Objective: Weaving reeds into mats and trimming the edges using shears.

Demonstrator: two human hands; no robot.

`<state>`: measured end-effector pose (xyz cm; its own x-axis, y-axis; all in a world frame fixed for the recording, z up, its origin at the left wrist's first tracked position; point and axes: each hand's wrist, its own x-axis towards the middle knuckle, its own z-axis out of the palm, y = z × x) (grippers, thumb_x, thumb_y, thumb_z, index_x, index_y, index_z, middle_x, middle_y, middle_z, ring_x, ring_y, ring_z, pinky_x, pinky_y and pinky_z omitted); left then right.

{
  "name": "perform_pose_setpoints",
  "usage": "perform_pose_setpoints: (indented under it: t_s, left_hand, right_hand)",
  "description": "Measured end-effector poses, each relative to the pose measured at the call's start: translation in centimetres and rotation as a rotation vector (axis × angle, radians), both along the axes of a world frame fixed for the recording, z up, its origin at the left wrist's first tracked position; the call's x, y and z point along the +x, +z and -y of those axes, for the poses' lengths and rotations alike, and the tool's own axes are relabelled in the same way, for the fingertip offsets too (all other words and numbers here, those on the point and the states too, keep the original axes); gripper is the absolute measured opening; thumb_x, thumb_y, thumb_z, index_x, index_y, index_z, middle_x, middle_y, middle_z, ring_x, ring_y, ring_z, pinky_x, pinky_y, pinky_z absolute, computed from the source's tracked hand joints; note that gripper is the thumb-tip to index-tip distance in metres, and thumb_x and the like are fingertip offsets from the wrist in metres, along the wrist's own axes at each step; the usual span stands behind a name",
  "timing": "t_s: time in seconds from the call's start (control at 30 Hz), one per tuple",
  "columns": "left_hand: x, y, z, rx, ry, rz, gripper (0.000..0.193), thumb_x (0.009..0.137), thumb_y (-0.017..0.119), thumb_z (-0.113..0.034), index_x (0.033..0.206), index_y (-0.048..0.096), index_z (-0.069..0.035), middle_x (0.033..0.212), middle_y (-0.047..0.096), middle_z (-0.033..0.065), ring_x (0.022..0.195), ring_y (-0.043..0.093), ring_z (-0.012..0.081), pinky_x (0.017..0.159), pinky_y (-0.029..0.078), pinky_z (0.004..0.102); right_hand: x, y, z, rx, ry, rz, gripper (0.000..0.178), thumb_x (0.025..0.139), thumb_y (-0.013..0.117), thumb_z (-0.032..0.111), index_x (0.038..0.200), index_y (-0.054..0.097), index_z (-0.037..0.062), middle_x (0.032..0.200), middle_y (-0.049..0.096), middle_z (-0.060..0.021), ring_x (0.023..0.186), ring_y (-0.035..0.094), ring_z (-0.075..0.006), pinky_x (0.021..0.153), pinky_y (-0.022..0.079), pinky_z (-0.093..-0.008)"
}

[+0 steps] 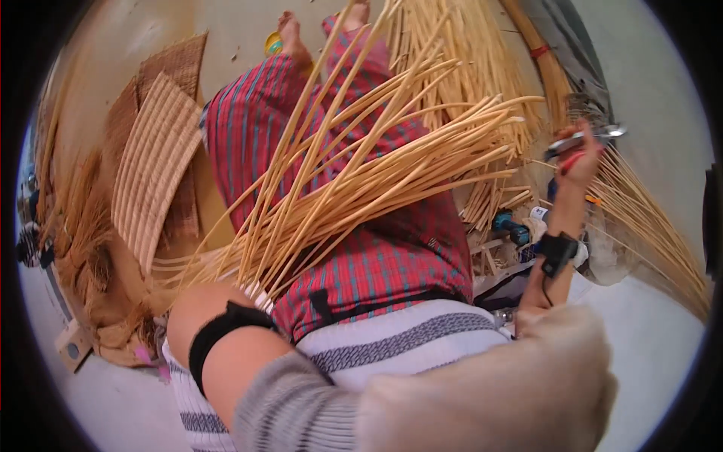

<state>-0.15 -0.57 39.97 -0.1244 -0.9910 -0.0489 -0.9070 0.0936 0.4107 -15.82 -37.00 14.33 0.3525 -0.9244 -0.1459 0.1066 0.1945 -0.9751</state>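
The left hand [197,316] is mostly hidden behind the wrist, gripping the base of a fan of pale cane rods [361,173] spread over the lap. The right hand [580,162] is raised, clenched on one pair of red-handled cutters [584,139]. Two woven mats [154,166] lie on the floor [98,407].

fanned bundle of pale cane rods [361,173] across the lap; red-handled metal pliers [584,143] raised at right

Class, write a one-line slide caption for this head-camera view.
Left hand grips a fan of cane strips over a plaid lap; right hand raises pliers.
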Motion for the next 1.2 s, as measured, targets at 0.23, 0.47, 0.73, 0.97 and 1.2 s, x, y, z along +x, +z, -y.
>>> perform_pose_setpoints:
  t_s: [0.23, 0.47, 0.73, 0.97, 1.2]
  left_hand:
    - [-1.3, -2.3, -0.1, -0.068, -0.113, -0.012, 0.024, 0.077, 0.067, -0.022, 0.098, 0.064, -0.013, 0.076, 0.060, 0.0028, 0.070, 0.061, 0.0153, 0.062, 0.049, 0.0330]
    - [-1.7, -2.9, 0.0, -0.095, -0.125, -0.023, 0.038, 0.083, 0.070, -0.019, 0.119, 0.059, -0.011, 0.088, 0.059, 0.0041, 0.081, 0.059, 0.0134, 0.069, 0.049, 0.0303]
    - [2.8, -11.0, -5.1, -0.202, 0.694, -0.152, 0.089, 0.068, 0.088, -0.036, 0.140, 0.052, 0.001, 0.135, 0.055, 0.0205, 0.125, 0.055, 0.0371, 0.106, 0.045, 0.0458]
    - [0.5, -22.1, -12.6, -0.008, 0.912, 0.027, 0.151, 0.047, 0.083, -0.076, 0.160, 0.015, -0.003, 0.163, 0.018, 0.0288, 0.149, 0.022, 0.0480, 0.120, 0.024, 0.0534]
    - [-1.1, -21.6, -10.3, 0.132, 0.906, 0.123, 0.131, 0.061, 0.087, -0.046, 0.161, 0.012, -0.006, 0.163, 0.016, 0.0300, 0.146, 0.023, 0.0515, 0.120, 0.021, 0.0577]
  right_hand:
    - [-1.8, -17.9, -6.0, 0.597, 0.254, -0.239, 0.030, 0.094, 0.063, 0.040, 0.092, 0.064, 0.0099, 0.069, 0.066, -0.0048, 0.045, 0.058, -0.0146, 0.037, 0.043, -0.0261]
    - [-3.3, -22.7, -14.1, 0.757, 0.707, -0.610, 0.039, 0.098, 0.059, 0.040, 0.109, 0.068, 0.0042, 0.093, 0.074, -0.0080, 0.082, 0.072, -0.0146, 0.068, 0.059, -0.0279]
    - [-4.9, -31.2, -16.5, 0.173, 1.007, -0.871, 0.068, 0.084, 0.077, 0.047, 0.134, 0.058, 0.0054, 0.135, 0.057, -0.0223, 0.124, 0.056, -0.0285, 0.105, 0.043, -0.0373]
    - [-4.0, -27.3, -15.3, -0.087, 1.071, -1.235, 0.086, 0.081, 0.072, 0.058, 0.152, 0.044, 0.0178, 0.133, 0.059, -0.0273, 0.122, 0.058, -0.0430, 0.102, 0.048, -0.0523]
    - [-2.3, -14.4, -14.3, -0.432, 1.359, -1.038, 0.033, 0.089, 0.064, 0.032, 0.116, 0.069, 0.0128, 0.103, 0.072, -0.0145, 0.099, 0.068, -0.0356, 0.082, 0.055, -0.0489]
